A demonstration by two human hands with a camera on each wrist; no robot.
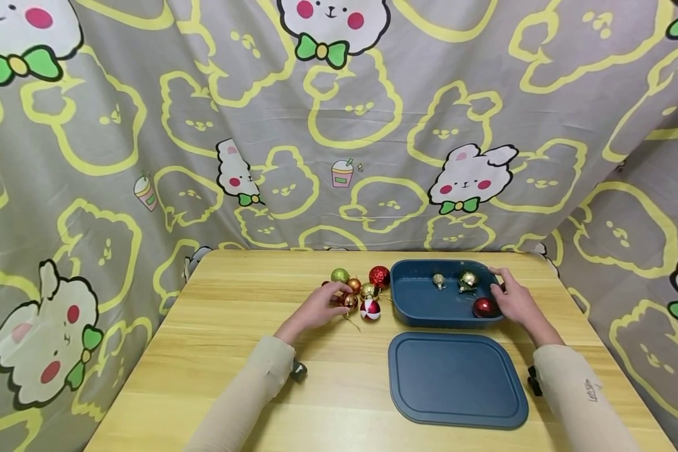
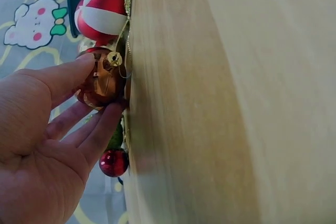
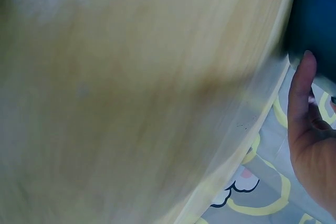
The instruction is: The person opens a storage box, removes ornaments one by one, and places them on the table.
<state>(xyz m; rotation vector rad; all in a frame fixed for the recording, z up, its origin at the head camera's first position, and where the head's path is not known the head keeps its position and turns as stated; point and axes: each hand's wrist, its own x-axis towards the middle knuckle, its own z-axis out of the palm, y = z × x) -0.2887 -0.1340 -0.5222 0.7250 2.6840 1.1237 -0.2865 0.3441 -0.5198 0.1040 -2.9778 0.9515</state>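
Observation:
My left hand (image 1: 323, 306) holds a shiny copper Christmas bauble (image 2: 104, 80), thumb on one side and fingers curled on the other. Close around it on the table lie a red-and-white striped bauble (image 1: 370, 309), a gold one (image 1: 370, 291), a smaller orange one (image 1: 354, 285), a glittery green one (image 1: 340, 275) and a glittery red one (image 1: 380, 276). A small red bauble (image 2: 114, 162) shows below the fingers in the left wrist view. My right hand (image 1: 514, 298) grips the right end of a dark blue box (image 1: 446, 321). Inside are a red bauble (image 1: 484, 307) and two gold ones (image 1: 468, 280).
A dark blue lid (image 1: 457, 378) lies flat on the wooden table (image 1: 203, 351), just in front of the box. Behind the table hangs a grey patterned curtain (image 1: 328, 144), which also runs along both sides.

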